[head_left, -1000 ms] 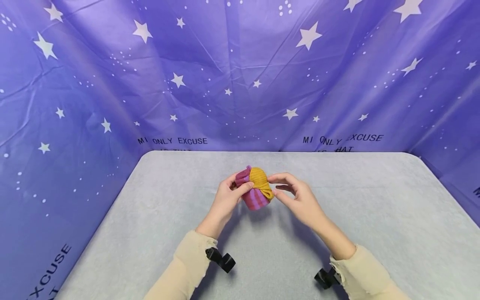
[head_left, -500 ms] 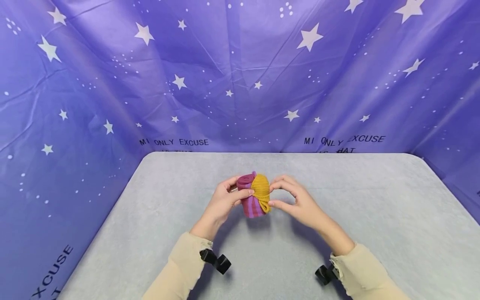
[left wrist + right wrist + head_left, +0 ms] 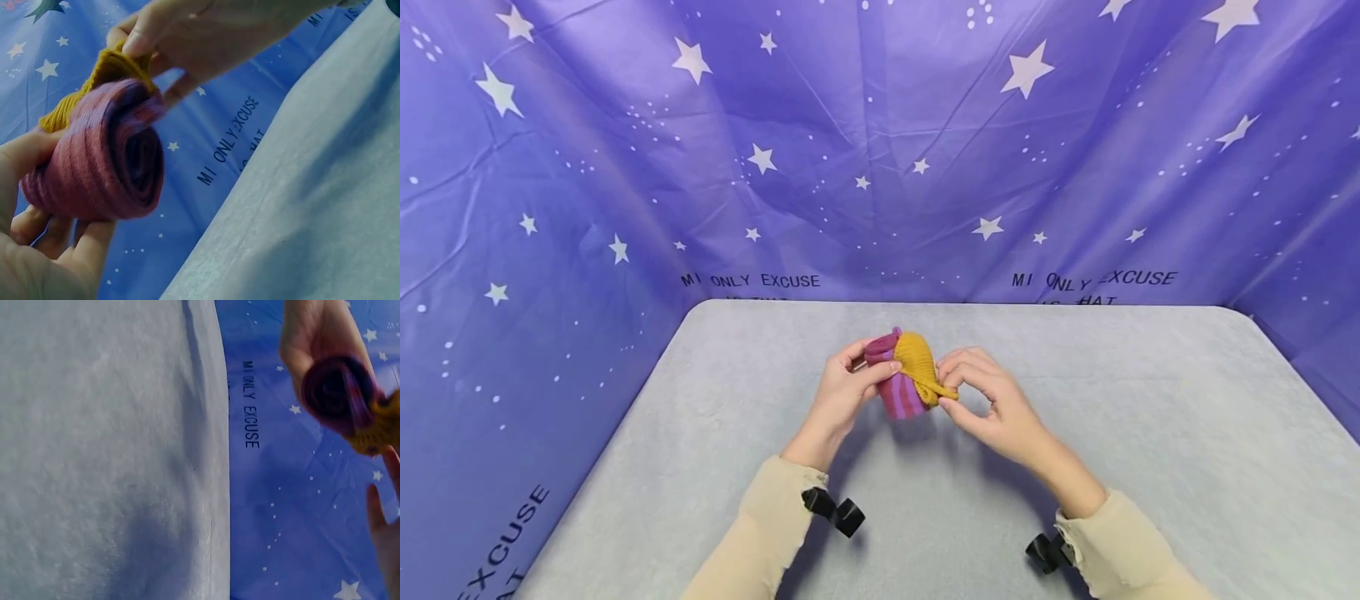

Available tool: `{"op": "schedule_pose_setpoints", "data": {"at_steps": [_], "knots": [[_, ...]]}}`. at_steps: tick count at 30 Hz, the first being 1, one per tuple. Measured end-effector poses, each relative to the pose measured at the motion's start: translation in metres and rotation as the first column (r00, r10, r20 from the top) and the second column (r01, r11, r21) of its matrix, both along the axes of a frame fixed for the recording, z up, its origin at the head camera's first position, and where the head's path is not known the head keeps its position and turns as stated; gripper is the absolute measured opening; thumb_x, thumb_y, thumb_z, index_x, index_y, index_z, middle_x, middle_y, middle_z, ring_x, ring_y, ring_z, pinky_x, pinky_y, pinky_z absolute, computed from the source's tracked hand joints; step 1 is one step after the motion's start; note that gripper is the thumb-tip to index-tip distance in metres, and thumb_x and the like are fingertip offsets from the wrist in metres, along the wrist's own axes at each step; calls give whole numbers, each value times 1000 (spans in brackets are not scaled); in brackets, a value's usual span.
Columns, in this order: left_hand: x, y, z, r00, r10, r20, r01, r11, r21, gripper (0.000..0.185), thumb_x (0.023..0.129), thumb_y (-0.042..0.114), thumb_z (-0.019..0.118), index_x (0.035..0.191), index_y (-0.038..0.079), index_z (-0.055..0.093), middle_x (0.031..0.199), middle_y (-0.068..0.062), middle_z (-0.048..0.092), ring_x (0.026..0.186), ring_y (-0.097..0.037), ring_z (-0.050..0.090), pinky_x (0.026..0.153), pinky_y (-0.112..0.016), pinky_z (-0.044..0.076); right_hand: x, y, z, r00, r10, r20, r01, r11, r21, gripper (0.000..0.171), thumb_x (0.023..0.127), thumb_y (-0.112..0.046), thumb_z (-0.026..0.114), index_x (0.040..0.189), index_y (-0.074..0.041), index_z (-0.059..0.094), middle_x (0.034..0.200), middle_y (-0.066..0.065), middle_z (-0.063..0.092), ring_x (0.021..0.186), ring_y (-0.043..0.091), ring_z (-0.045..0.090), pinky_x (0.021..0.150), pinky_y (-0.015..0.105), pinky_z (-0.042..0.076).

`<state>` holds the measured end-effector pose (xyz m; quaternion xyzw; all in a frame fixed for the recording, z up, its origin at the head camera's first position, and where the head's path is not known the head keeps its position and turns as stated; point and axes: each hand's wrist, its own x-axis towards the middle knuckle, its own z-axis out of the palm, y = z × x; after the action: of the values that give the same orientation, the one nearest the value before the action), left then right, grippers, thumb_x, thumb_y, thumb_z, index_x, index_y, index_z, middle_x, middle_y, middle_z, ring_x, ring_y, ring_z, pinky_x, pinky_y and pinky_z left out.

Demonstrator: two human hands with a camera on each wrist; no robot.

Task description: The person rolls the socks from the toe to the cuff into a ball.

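A rolled-up sock, striped maroon and purple, is held above the table, with a ribbed mustard part on its right side. My left hand grips the roll from the left, thumb across its front. At the lower right of the mustard part, my right hand pinches its edge between thumb and fingers and draws it out from the roll. In the left wrist view the spiral end of the sock roll shows beneath the mustard fabric. The right wrist view shows the sock roll dark, near the right edge.
Below the hands lies a grey-covered table. Purple cloth printed with white stars and lettering hangs behind it and at both sides. Each sleeve carries a black wrist camera, one at the left and one at the right.
The right fingers, first beside the mustard part, now pinch its lower edge and have stretched it out to the right. The sock roll dipped and tilted slightly, then rose again in my left hand.
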<state>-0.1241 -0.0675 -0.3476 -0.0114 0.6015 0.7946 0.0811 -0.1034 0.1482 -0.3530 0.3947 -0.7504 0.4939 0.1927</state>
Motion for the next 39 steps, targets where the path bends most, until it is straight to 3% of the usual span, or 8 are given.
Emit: {"op": "schedule_pose_setpoints", "data": {"at_steps": [8, 13, 16, 23, 28, 31, 36, 39], "knots": [[-5, 15, 0, 985, 168, 23, -170, 979, 115, 30, 83, -5, 68, 113, -4, 64, 92, -1, 65, 75, -8, 66, 65, -21, 59, 10, -17, -4, 946, -204, -253, 238, 965, 112, 13, 92, -21, 65, 86, -11, 60, 85, -2, 60, 86, 15, 55, 82, 28, 44], [-3, 25, 1, 978, 163, 134, -192, 949, 250, 37, 88, -2, 64, 125, -3, 58, 94, 0, 67, 79, -8, 66, 68, -24, 59, 9, -25, -11, 863, -385, -328, 439, 892, 108, 6, 92, -13, 66, 88, -8, 63, 84, 2, 62, 78, 17, 58, 70, 31, 51], [-4, 27, 1, 975, 137, 173, -187, 928, 322, 41, 92, 2, 62, 132, -2, 54, 102, -3, 66, 86, -9, 67, 73, -24, 60, 8, -27, -15, 854, -419, -307, 457, 888, 59, 11, 84, -7, 74, 93, -8, 68, 90, 3, 66, 81, 19, 64, 73, 33, 55], [-10, 15, -1, 975, 100, 198, -172, 903, 393, 43, 96, 6, 58, 138, 1, 49, 112, -5, 61, 96, -12, 64, 79, -23, 59, 12, -19, -14, 954, -293, -61, 292, 956, -28, 24, 86, -1, 72, 109, -9, 74, 107, 6, 71, 102, 19, 66, 99, 19, 49], [-8, 8, -3, 987, 56, 151, -119, 884, 451, 41, 97, 1, 52, 138, 4, 47, 111, -3, 61, 95, -11, 62, 80, -23, 58, 10, -15, -5, 940, -201, 276, 254, 952, -172, 11, 95, -1, 62, 102, -1, 71, 103, 9, 70, 100, 12, 65, 90, 17, 52], [-7, 5, -4, 997, -10, 77, -29, 875, 483, 39, 96, -5, 45, 132, 7, 49, 108, 0, 63, 93, -9, 61, 81, -22, 56, 9, -16, 0, 852, -38, 523, 198, 947, -253, 22, 103, -11, 52, 112, 5, 64, 105, 2, 70, 99, 9, 68, 85, 23, 58], [-3, 2, -5, 985, -157, -72, 173, 863, 474, 45, 93, -11, 40, 125, 17, 56, 111, 6, 66, 98, -7, 59, 87, -26, 50, 8, -16, 8, 568, 258, 782, 97, 922, -375, 26, 108, -26, 40, 121, -11, 57, 111, -8, 67, 99, 13, 70, 90, 43, 59], [-1, 0, -7, 971, -201, -130, 237, 883, 404, 46, 93, -9, 41, 125, 21, 57, 114, 8, 65, 100, -6, 58, 89, -28, 50, 9, -16, 11, 504, 301, 810, 97, 912, -399, 15, 106, -23, 44, 114, -21, 57, 113, -4, 62, 96, 14, 70, 91, 47, 59]]}}
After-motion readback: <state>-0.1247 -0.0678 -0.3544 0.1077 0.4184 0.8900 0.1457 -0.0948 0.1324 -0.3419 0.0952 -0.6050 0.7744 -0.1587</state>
